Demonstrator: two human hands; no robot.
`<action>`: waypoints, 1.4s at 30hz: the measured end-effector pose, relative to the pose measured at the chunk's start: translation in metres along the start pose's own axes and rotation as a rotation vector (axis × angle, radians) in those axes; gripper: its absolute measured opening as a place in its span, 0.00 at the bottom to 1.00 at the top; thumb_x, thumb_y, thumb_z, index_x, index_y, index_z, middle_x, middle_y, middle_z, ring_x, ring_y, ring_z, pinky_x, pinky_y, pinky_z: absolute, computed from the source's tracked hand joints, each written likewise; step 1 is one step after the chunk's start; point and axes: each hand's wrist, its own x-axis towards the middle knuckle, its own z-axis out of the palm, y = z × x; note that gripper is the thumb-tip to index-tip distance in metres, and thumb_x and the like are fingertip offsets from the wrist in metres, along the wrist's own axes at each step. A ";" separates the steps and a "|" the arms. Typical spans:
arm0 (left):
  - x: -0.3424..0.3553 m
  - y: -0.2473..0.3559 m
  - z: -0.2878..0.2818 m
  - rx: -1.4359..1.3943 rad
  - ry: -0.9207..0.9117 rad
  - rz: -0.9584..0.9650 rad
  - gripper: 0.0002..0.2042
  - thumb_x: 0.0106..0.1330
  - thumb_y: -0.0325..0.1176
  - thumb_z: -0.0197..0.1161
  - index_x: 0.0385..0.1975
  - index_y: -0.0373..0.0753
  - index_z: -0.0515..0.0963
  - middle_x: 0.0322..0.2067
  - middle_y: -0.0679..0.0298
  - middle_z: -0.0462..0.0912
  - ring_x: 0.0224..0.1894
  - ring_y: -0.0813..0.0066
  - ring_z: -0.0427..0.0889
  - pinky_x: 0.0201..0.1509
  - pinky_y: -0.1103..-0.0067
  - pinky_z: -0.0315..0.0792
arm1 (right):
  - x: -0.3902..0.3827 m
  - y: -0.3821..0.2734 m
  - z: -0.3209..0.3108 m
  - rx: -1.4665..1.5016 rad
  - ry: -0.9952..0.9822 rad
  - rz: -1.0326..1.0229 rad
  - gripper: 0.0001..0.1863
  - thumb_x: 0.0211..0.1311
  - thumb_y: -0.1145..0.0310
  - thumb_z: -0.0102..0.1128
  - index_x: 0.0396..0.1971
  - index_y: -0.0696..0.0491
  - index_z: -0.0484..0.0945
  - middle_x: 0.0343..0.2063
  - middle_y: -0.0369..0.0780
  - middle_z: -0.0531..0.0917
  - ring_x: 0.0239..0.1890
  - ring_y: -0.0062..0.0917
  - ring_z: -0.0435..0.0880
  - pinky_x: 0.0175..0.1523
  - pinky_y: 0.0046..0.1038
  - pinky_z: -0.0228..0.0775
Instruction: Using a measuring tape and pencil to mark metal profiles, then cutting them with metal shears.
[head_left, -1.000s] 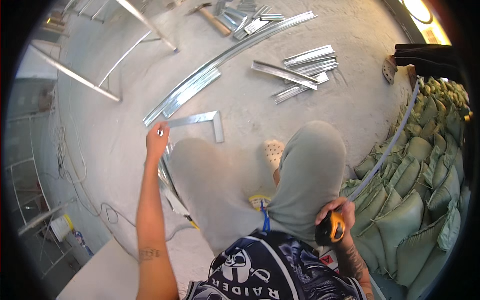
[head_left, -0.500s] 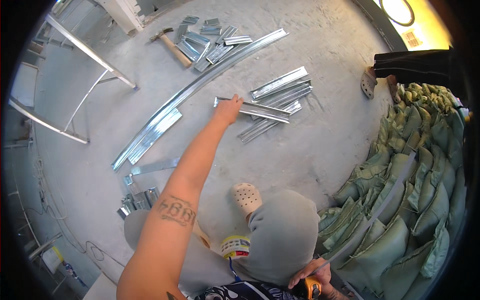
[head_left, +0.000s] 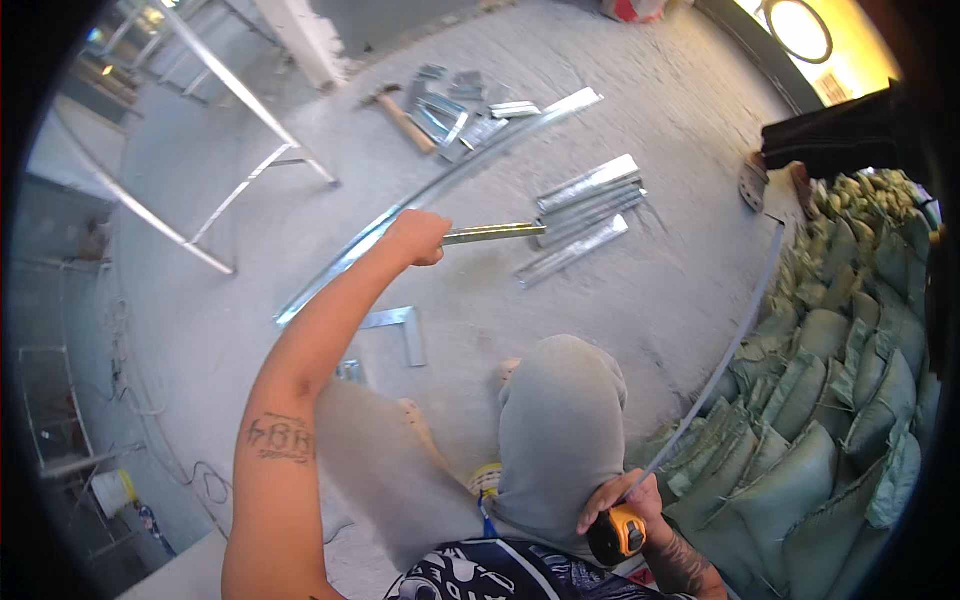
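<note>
My left hand (head_left: pixel 418 238) is closed round one end of a short metal channel (head_left: pixel 495 233), with the arm stretched out over the floor. The channel's other end points right, toward a small pile of similar channel pieces (head_left: pixel 588 187). Low on the right, beside my knee, my right hand (head_left: pixel 645 496) grips a yellow and black tape measure (head_left: pixel 618 533). Its blade (head_left: pixel 712 385) runs out in a long curve toward the upper right, passing over the edge of the green sacks. A long shiny channel (head_left: pixel 520 130) lies diagonally behind my left hand.
A wooden-handled hammer (head_left: pixel 408 127) and several short metal offcuts (head_left: pixel 440 112) lie at the back. A metal square (head_left: pixel 408 328) is near my left knee. Green sacks (head_left: pixel 800 480) are stacked at right. A ladder (head_left: pixel 245 105) stands left. Another person's shoe (head_left: pixel 753 185) shows far right.
My left hand has drawn the channel leftward off the pile and turned it. The tape measure has come further into view, and its blade end has swung upward and left. The view has shifted.
</note>
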 end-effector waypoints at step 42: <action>-0.438 0.148 0.082 -1.631 0.958 -0.477 0.14 0.67 0.30 0.65 0.52 0.39 0.80 0.30 0.74 0.77 0.28 0.90 0.68 0.34 0.88 0.64 | 0.083 -0.092 0.114 -1.929 -0.241 0.232 0.19 0.60 0.64 0.67 0.20 0.60 0.71 0.15 0.45 0.72 0.19 0.28 0.70 0.29 0.32 0.66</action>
